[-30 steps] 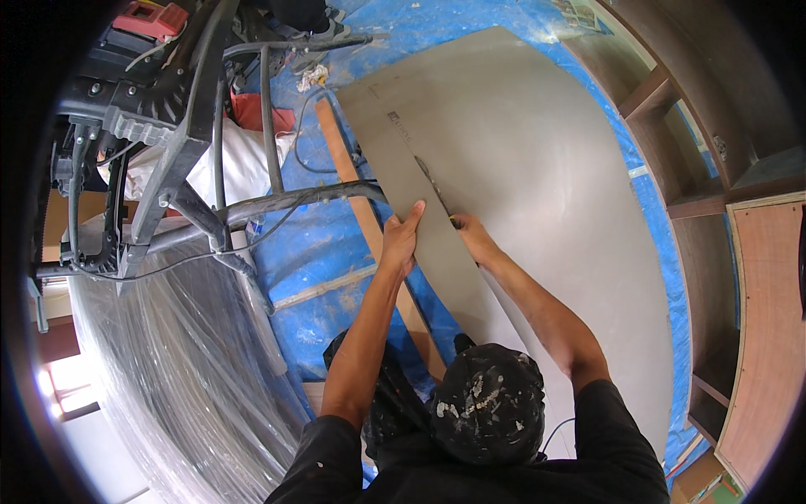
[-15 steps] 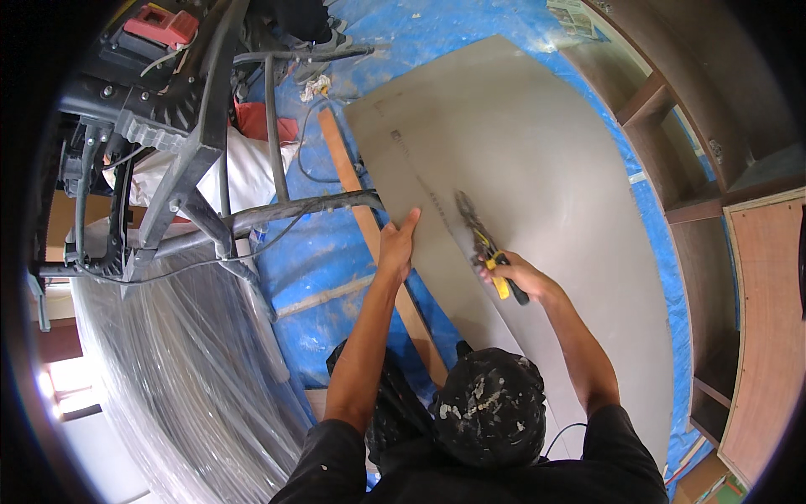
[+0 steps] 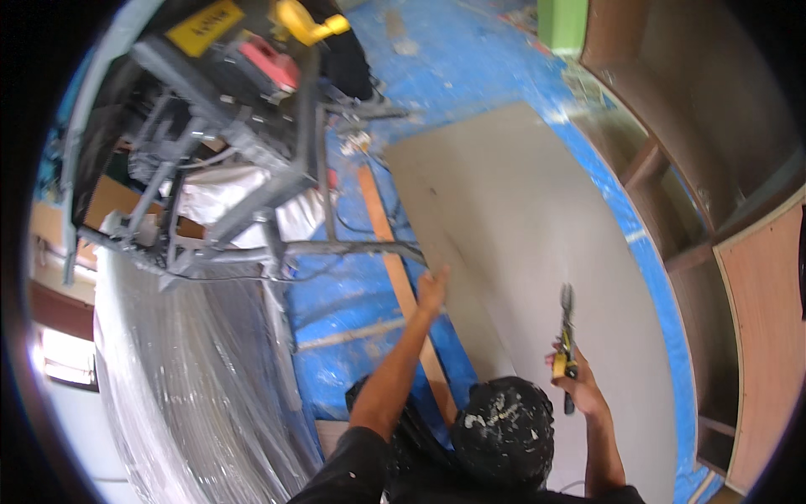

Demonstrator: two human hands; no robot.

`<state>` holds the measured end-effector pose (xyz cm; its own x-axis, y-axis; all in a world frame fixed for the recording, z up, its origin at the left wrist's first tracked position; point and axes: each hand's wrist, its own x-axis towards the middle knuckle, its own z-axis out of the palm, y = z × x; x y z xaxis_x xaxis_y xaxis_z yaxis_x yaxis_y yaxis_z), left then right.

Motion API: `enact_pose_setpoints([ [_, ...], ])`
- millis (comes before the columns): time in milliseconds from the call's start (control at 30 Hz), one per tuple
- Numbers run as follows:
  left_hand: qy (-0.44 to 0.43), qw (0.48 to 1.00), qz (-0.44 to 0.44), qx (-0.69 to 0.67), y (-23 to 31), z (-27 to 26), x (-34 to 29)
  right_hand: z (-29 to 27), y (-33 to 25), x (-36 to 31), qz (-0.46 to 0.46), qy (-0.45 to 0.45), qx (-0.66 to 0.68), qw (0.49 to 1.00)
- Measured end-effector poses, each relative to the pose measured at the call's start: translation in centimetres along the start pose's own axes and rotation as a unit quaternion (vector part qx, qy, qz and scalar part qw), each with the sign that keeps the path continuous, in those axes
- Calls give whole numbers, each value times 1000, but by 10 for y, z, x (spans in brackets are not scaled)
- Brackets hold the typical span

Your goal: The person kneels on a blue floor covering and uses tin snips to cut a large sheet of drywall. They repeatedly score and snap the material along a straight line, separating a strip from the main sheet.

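A large grey-brown board (image 3: 537, 202) lies on the blue sheeting in front of me. At its left edge, my left hand (image 3: 432, 290) is closed on the board's rim; motion blurs the fingers. In my right hand (image 3: 581, 382) is a pair of pliers (image 3: 567, 323) with yellow and black handles. Their jaws point away from me, above the board's right half and clear of the dark line along its left part. Whether the jaws are parted is too blurred to tell.
An orange-brown wooden strip (image 3: 395, 269) lies left of the board on blue sheeting (image 3: 336, 307). A black metal frame (image 3: 294, 248) stands at the far left, behind plastic-wrapped goods (image 3: 193, 361). Brown shelving (image 3: 672, 210) lines the right. Beyond the frame is a person's dark-clothed leg (image 3: 344, 63).
My right hand has drawn the pliers back and rightward, away from the dark line on the board. My left hand stays at the board's edge. The whole view has shifted.
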<state>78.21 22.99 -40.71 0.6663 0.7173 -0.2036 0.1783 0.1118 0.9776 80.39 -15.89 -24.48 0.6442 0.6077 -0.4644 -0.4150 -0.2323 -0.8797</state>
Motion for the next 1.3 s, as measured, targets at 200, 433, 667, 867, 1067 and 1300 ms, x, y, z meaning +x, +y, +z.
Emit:
enact_pose_setpoints([
  [200,-132,985,-90,59,-29,-6,-50,37,-108,-5,-161,-49,-96,981],
  [433,-234,943,-75,226,-31,-78,-127,145,-189,-31,-395,-273,-210,852],
  [667,-151,855,-103,486,-49,-216,-173,214,-191,-61,-381,-401,-355,754],
  [867,-23,841,-178,510,-75,-274,-239,221,-173,-51,-380,-362,-463,714],
  [1067,31,959,-161,231,-16,-238,-241,274,-176,-30,-323,-406,-338,785],
  [1300,-3,888,266,-375,147,-226,-247,381,-177,7,-374,-390,-252,803],
])
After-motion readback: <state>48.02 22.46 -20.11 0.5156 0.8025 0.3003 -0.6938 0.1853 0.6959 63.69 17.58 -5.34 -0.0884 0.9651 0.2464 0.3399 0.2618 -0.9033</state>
